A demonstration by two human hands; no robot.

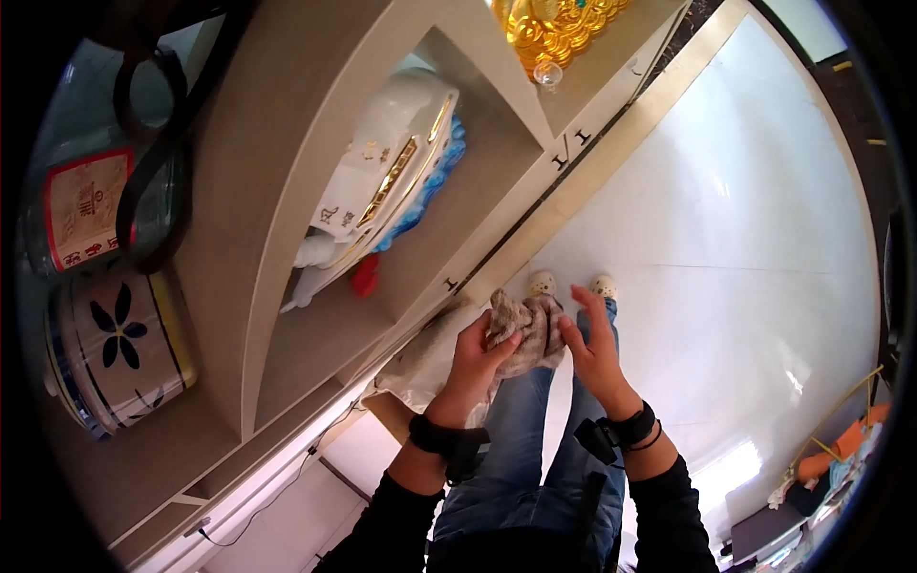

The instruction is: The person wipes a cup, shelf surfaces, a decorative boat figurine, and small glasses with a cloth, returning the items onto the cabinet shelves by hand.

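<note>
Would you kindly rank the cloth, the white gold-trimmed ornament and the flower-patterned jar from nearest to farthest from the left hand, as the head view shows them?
1. Cloth: held in the left hand.
2. White ornament: up and left, in a shelf compartment.
3. Flower-patterned jar: toward the picture's left edge.

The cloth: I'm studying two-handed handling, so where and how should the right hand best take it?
The right hand could best take the cloth by its right edge, coming from the right with a light pinch. The cloth is soft and bunched, the left hand grips its left part, and the right edge faces the open right hand.
</note>
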